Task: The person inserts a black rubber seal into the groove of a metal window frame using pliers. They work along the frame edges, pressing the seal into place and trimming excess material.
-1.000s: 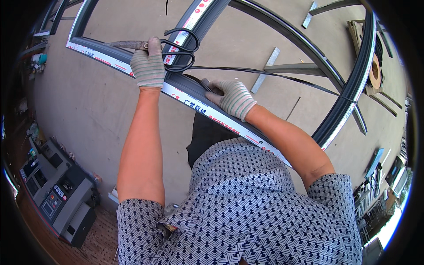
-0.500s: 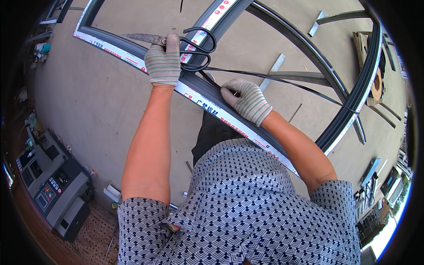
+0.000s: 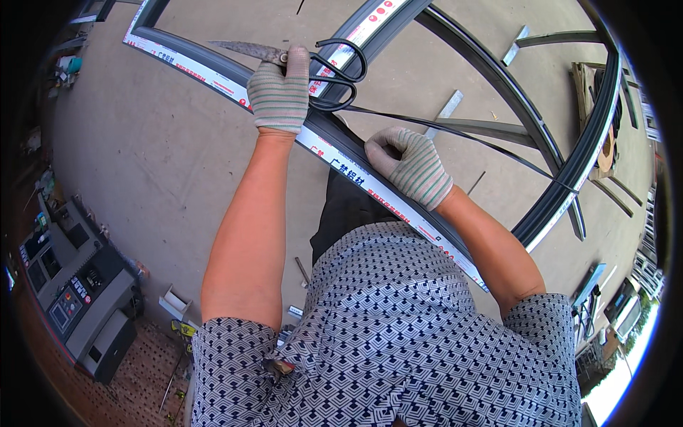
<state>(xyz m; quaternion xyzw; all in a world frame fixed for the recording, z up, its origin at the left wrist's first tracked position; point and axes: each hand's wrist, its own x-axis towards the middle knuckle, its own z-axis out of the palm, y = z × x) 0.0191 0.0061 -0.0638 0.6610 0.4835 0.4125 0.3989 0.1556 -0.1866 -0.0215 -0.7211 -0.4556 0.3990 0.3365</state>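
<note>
My left hand (image 3: 279, 98), in a striped knit glove, is closed around a pair of scissors (image 3: 249, 50). Their worn blades point left, and the black looped handles stick out to the right. Below and right of it, my gloved right hand (image 3: 411, 167) is closed, thumb and fingertips at the near bar's dark channel. They pinch a black rubber strip there, partly hidden by the fingers. A long black strip (image 3: 427, 121) stretches rightward across the opening to the curved side. The metal frame (image 3: 206, 70) has dark profiles and white printed film along its edges.
A curved dark bar (image 3: 498, 78) spans the frame's right part. Metal supports (image 3: 446, 110) show beneath it above the concrete floor (image 3: 156, 142). A grey machine with a control panel (image 3: 67, 306) stands at lower left. Wooden boards (image 3: 585, 99) lie at far right.
The frame and both hands sit slightly farther right in view. The scissors stay in my left hand, and my right hand remains at the near bar, its thumb and forefinger arched more roundly.
</note>
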